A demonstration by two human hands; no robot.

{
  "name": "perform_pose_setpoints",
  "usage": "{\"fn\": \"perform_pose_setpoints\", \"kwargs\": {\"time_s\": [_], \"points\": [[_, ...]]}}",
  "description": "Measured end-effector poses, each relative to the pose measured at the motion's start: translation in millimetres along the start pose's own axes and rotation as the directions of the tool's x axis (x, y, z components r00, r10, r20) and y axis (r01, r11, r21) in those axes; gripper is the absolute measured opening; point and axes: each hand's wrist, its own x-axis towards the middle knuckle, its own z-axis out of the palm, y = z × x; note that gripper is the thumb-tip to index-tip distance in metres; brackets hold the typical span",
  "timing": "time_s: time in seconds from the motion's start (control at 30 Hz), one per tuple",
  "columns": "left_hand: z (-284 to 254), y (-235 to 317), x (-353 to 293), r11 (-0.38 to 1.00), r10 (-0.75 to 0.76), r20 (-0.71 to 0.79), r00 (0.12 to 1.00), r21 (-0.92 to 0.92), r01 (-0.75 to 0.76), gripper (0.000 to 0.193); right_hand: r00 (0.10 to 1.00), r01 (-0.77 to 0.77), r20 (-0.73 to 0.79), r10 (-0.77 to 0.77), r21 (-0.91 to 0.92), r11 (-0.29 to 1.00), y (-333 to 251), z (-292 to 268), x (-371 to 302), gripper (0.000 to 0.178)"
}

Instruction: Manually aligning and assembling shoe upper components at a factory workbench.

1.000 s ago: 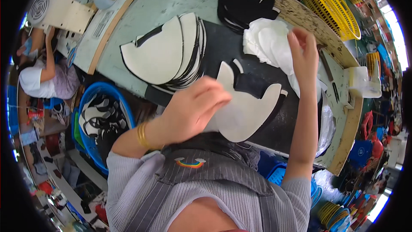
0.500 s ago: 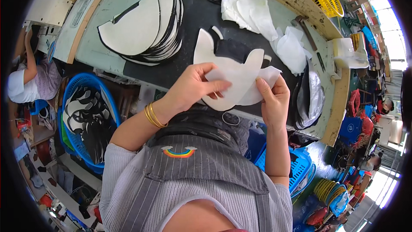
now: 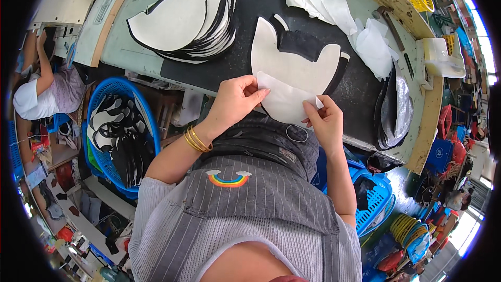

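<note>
Left hand [image 3: 236,99] and right hand [image 3: 324,123] each pinched an edge of the thin white sheet [image 3: 286,102] over the white shoe-upper piece [image 3: 292,60] at the counter's [image 3: 360,94] near edge.

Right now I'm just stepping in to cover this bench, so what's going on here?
A person at a workbench holds a thin white sheet at its near edge with both hands, left hand and right hand pinching it. The sheet lies over the lower part of a white and black cut piece on the dark mat. A stack of similar pieces sits to the left, and loose white sheets lie farther back.
</note>
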Motion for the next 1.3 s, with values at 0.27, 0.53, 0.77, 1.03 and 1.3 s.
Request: {"fn": "perform_pose_setpoints", "kwargs": {"time_s": [0.27, 0.53, 0.77, 1.03, 1.3], "points": [[6.4, 11.1, -15.5, 0.683, 0.340, -0.086, 0.936, 0.707, -0.184, 0.049, 1.000, -0.018, -0.020, 0.016, -0.095, 0.995, -2.8, 3.7, 2.0, 0.016], [29.9, -3.1, -23.2, 0.444, 0.364, 0.559, 0.745, 0.599, -0.666, 0.088, 0.945, 0.185, -0.151, -0.290, -0.486, 0.854, -0.6, -5.7, 7.0, 0.010], [28.9, 1.5, -11.9, 0.345, 0.431, 0.559, 0.708, 0.623, -0.702, 0.089, 0.787, 0.218, -0.165, -0.595, -0.827, 0.518, -7.1, -20.2, 12.9, 0.009], [29.0, 16.5, -2.8, 0.363, 0.468, 0.536, 0.703, 0.608, -0.706, 0.067, 0.836, 0.301, -0.175, -0.520, -0.647, 0.701, -21.3, -68.6, 33.9, 0.012], [86.0, 71.3, 93.2, 0.283, 0.613, 0.636, 0.469, 0.378, -0.882, 0.039, 0.660, 0.493, 0.421, -0.622, -0.868, -0.065, -42.5, -155.7, 134.0, 0.010]]}}
